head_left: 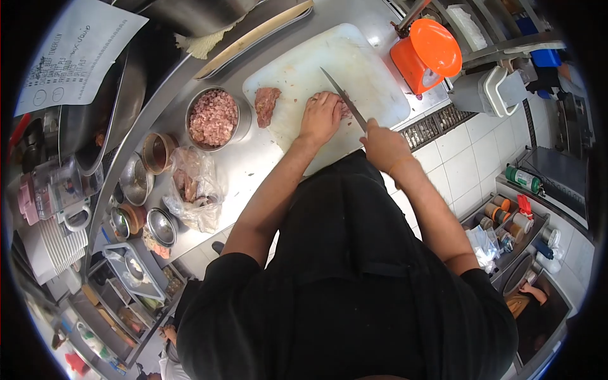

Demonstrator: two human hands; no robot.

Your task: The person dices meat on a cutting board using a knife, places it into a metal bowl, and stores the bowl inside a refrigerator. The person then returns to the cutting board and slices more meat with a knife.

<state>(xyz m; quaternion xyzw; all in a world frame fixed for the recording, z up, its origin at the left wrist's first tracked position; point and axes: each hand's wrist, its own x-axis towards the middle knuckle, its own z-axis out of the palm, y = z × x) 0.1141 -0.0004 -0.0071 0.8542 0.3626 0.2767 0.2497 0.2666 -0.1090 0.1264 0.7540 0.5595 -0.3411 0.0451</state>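
A white cutting board (304, 69) lies on the steel counter in front of me. My right hand (387, 150) grips the handle of a long kitchen knife (342, 96), its blade pointing away and to the left. Beside the blade, my left hand (322, 116) presses curled fingers onto a piece of raw meat (346, 111), which is mostly hidden under them. Another chunk of raw meat (266, 106) rests at the board's left edge. Further left stands a round metal container (242, 120) filled with diced meat (213, 118).
An orange kitchen scale (415, 60) stands beyond the board's right corner. Left of me are a plastic bag with meat (195, 190) and several metal bowls (161, 227). A paper order slip (76, 47) hangs at upper left. Other people are partly visible at the lower edges.
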